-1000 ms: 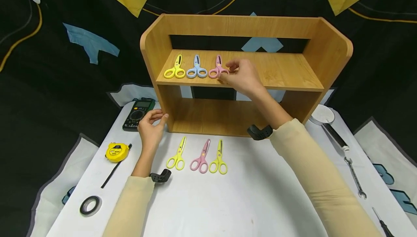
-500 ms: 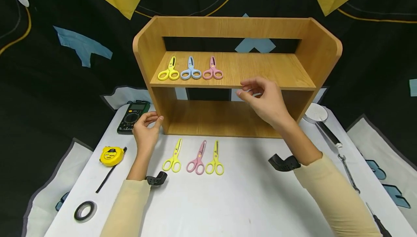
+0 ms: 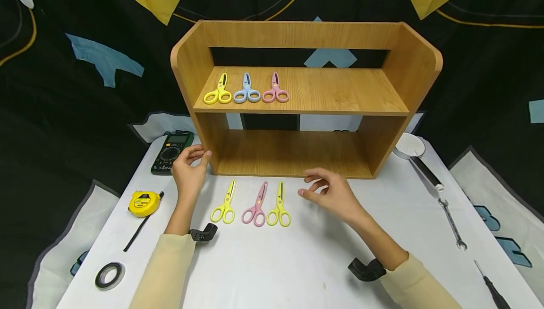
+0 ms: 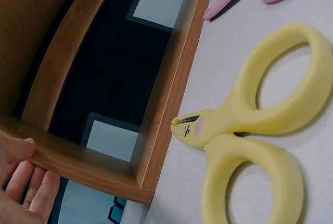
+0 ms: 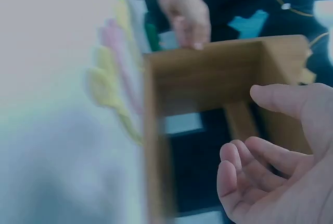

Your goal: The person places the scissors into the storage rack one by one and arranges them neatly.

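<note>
Wooden shelf unit (image 3: 306,96) stands at the back of the white tabletop (image 3: 297,261) in the head view. On its upper board three small scissors lie in a row, handles toward the person: a yellow pair (image 3: 218,90), a blue pair (image 3: 247,89) and a pink pair (image 3: 275,89). Three more lie on the tabletop just in front of the unit: yellow scissors (image 3: 225,203), pink scissors (image 3: 257,205) and a second yellow pair (image 3: 279,206). So the sorting looks half done, as far as I can judge: three are shelved and three are left. The right hand (image 3: 333,194) hovers just beside the rightmost yellow pair, fingers loosely spread and gripping nothing. The left hand (image 3: 190,169) rests against the unit's lower left corner, fingers relaxed. A multimeter (image 3: 172,152), tape measure (image 3: 145,202), roll of tape (image 3: 109,275) and wrench (image 3: 453,224) lie around the edges.

From the left wrist, the fingers (image 4: 23,182) touch the unit's wooden edge (image 4: 78,159) without curling round it, and the near yellow scissors (image 4: 260,130) fill the foreground on the tabletop.

From the right wrist, blurred, the right hand's fingers (image 5: 244,169) hang loosely curled and empty before the shelf unit (image 5: 208,78).
</note>
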A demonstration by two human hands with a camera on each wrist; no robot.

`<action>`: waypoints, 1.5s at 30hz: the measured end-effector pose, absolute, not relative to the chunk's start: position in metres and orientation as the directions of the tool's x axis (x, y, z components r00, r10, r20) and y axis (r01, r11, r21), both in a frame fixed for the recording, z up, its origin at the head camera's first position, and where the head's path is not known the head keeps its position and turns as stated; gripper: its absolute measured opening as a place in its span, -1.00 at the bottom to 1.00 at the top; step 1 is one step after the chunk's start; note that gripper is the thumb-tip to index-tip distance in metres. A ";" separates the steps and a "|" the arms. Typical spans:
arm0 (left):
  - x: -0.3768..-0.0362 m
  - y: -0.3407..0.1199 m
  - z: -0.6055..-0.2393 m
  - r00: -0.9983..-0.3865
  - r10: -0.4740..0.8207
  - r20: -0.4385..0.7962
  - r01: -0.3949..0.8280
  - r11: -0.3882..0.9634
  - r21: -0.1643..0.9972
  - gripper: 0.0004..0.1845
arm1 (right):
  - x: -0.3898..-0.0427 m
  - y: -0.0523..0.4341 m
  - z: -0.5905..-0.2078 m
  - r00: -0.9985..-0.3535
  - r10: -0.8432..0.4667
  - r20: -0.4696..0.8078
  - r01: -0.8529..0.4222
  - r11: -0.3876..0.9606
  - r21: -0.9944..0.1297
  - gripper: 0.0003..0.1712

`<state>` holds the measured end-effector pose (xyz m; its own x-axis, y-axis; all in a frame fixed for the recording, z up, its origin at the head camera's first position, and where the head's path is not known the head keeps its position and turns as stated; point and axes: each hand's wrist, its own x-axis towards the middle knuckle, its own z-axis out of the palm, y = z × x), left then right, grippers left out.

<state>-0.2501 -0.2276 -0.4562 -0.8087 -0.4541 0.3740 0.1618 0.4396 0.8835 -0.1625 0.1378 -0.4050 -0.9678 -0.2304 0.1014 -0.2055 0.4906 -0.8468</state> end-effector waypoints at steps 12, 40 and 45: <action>-0.251 -0.229 -0.455 -0.810 -0.448 0.379 0.168 0.442 0.881 -0.72 | -0.147 0.105 -0.472 -0.957 -0.289 -0.011 -0.153 0.538 -0.829 -0.25; -0.248 -0.232 -0.459 -0.813 -0.464 0.352 0.137 0.435 0.890 -0.72 | -0.153 0.099 -0.470 -0.958 -0.258 -0.124 -0.039 0.547 -0.836 -0.58; -0.249 -0.231 -0.460 -0.816 -0.456 0.355 0.150 0.426 0.892 -0.71 | -0.146 0.112 -0.454 -0.959 -0.259 -0.112 -0.031 0.490 -0.871 -0.57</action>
